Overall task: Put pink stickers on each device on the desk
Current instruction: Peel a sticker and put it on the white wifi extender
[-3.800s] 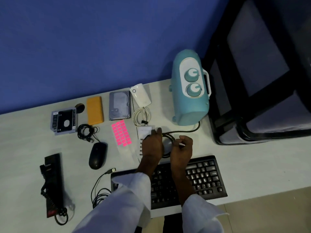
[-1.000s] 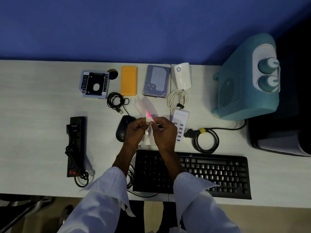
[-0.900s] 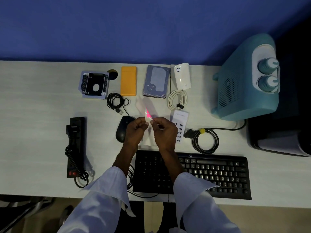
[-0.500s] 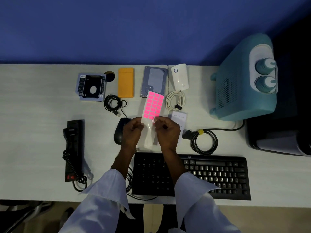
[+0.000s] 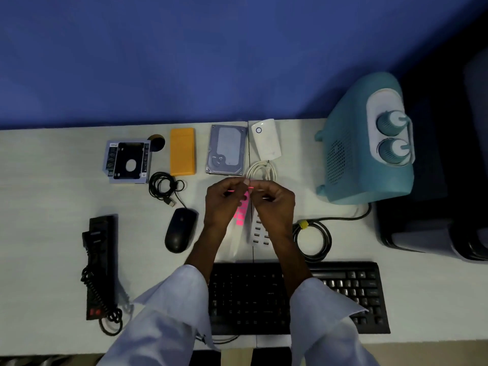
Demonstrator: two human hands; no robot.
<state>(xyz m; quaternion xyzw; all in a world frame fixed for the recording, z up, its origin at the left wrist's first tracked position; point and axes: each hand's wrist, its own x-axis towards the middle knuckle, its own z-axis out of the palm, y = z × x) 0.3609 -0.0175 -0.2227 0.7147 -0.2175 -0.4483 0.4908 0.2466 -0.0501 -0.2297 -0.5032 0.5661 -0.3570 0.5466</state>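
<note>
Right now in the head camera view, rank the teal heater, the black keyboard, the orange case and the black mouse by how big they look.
Largest to smallest:
1. Black keyboard, though arms cover part of it, and the teal heater: too close to rank.
2. Orange case.
3. Black mouse, only slightly smaller looking.

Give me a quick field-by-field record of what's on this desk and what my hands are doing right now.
left hand: pinching sticker sheet
right hand: fingertips at the sheet's top edge
back row: drive caddy, orange case, hard drive, white adapter
right side: teal heater
front: keyboard, mouse, power strip
stickers on devices: none visible
</note>
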